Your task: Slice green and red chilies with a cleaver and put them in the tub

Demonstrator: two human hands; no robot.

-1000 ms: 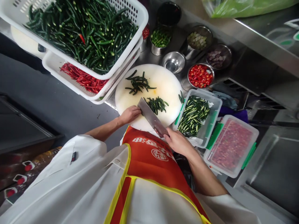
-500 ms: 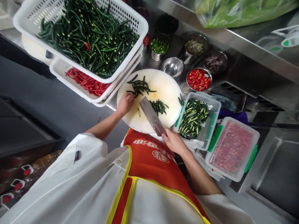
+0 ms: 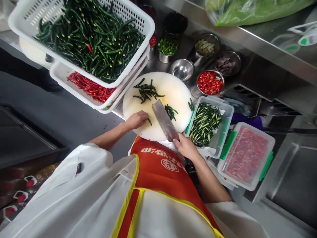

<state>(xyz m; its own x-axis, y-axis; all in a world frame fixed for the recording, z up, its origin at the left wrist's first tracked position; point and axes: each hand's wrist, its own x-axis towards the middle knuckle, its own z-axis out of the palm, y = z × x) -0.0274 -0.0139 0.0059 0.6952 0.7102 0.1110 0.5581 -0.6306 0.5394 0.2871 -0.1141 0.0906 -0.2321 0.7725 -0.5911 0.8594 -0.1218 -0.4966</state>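
L hand point(image 3: 137, 120) hides its own fingertips, so can't tell if they pinch the short green chili point(image 3: 149, 122) or just touch it. Cleaver's point(image 3: 163, 119) handle mostly hidden in R hand point(image 3: 184, 144); unclear if blade touches sliced pile point(image 3: 171, 111). Top basket point(image 3: 151, 29), cut off by top edge, covers pt of red chilies point(image 3: 91, 88). Clear bag point(image 3: 247, 13) up top also cut off, contents unclear. Lidded box point(image 3: 247, 153) contents too blurry to ID. 3 red-capped bottles point(image 3: 21, 197) btm L blurred. Sleeve tag point(image 3: 78, 168) too small to read.

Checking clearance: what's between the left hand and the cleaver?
Head view: a green chili at the left hand, then white cutting board to the cleaver.
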